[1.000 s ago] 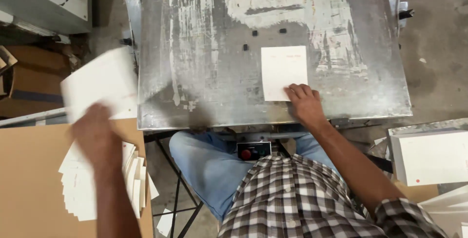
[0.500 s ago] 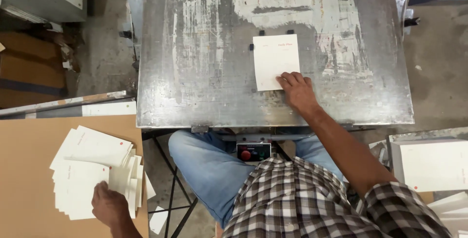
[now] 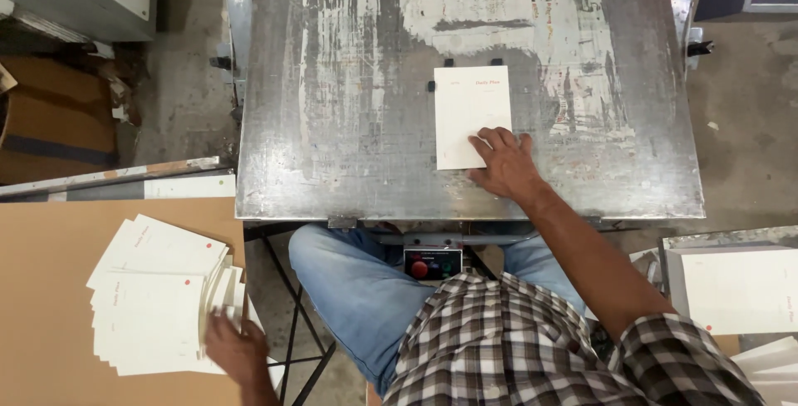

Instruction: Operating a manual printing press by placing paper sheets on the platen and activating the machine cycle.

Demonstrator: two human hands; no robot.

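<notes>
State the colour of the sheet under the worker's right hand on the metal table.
The sheet is white with small red print near its top; the head view shows it under the right hand.

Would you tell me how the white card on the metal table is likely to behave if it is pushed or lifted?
The white card lies flat on the worn metal table, so it would probably slide easily. It looks thin, likely light and slightly flexible. The right hand rests fingertips on its corner, which probably keeps it from shifting.

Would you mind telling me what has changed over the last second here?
The left hand carried a white sheet down from beside the metal table, let it go on the pile of sheets and now rests at the pile's edge. The right hand stayed pressing the single sheet on the table.
</notes>
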